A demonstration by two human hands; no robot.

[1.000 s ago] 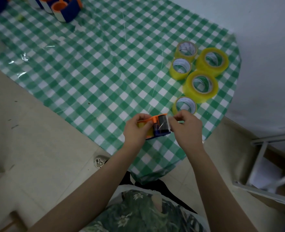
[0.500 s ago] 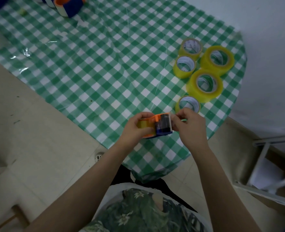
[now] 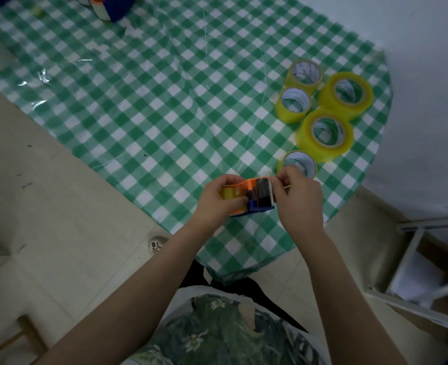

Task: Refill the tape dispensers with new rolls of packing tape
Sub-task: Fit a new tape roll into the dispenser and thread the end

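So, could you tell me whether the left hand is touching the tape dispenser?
Touching. The head view shows the left hand wrapped round the tape dispenser, its thumb lying across the yellow roll inside.

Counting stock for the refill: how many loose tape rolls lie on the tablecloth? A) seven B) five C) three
B: five show on the tablecloth, two big rolls and three small rolls, one partly behind the right hand.
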